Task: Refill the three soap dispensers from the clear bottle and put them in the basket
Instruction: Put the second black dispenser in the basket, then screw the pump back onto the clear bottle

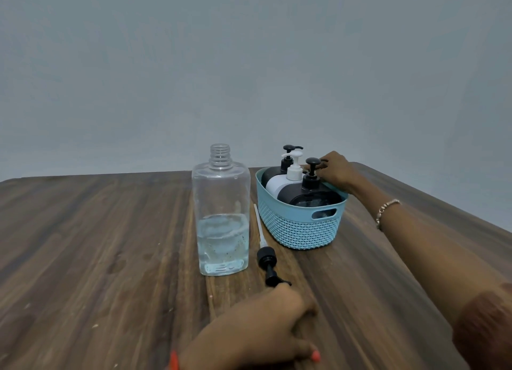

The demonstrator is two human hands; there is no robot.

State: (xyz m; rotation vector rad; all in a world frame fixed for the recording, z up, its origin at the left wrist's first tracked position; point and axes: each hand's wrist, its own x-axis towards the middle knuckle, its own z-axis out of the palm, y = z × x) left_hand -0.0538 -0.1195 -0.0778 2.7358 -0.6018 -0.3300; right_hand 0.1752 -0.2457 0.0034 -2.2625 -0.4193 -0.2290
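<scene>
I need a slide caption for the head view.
Three dispensers in the blue basket, right hand gripping the nearest pump, uncapped clear bottle alongside.

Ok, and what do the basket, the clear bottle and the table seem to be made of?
Basket: moulded plastic, matte light blue; the woven pattern is perforated into one piece, with a cut-out handle.
Clear bottle: transparent plastic, probably, glossy; threaded neck and liquid visible through the wall.
Table: dark wood grain, likely laminate or veneer; cannot tell which.

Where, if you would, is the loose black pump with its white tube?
The pump lies on the wooden table between the clear bottle and blue basket, head by the left hand.
</scene>
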